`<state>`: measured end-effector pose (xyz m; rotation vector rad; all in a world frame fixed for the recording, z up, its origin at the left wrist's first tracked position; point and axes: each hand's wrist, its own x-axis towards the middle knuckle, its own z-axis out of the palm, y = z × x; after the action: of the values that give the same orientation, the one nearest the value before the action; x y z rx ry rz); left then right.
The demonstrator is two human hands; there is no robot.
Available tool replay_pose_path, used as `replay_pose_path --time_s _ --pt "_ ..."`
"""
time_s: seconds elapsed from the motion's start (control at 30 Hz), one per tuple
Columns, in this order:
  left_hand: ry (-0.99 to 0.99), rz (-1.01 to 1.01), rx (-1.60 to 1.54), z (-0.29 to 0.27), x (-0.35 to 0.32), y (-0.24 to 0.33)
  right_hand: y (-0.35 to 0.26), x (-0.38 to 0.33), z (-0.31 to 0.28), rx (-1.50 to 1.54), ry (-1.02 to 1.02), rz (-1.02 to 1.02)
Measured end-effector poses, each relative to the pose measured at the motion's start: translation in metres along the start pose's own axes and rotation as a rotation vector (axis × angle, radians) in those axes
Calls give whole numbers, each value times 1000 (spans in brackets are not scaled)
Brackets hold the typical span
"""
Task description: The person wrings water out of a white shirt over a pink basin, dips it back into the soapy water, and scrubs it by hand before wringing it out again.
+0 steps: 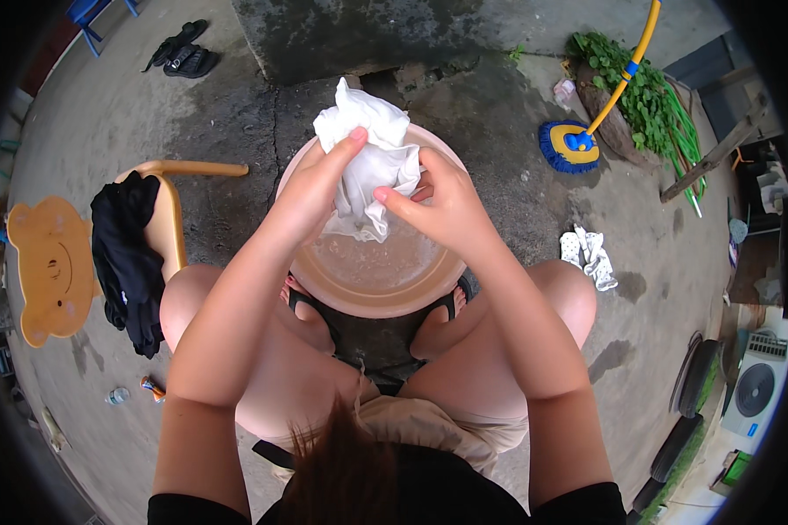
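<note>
A wet-looking white cloth (368, 166) is bunched up over a round pinkish-beige basin (368, 296) with cloudy water in it. My left hand (322, 185) grips the cloth from the left, its thumb pressed on the upper part. On the other side my right hand (446, 199) pinches the cloth's right edge between thumb and curled fingers. The cloth's lower end hangs down just above or at the water; I cannot tell whether it touches. Some of my left fingers are hidden behind the cloth.
On the left a tan chair (168, 223) with a smiling back carries a black garment (131, 262). A spotted white cloth (590, 255) lies on the concrete at right, below a yellow-handled blue mop (571, 146). Black sandals (189, 61) lie at upper left, a bottle (117, 396) at lower left.
</note>
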<state>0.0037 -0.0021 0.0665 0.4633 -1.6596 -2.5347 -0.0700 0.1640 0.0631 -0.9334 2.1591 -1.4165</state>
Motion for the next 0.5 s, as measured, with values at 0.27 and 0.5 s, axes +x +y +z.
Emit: replay_pose_path --time_s 0.27,0.5 --pt "-37 11 -57 3 -2 18 20 18 3 117 152 -117" --pt "47 8 -194 -12 1 23 3 14 -19 79 103 -93"
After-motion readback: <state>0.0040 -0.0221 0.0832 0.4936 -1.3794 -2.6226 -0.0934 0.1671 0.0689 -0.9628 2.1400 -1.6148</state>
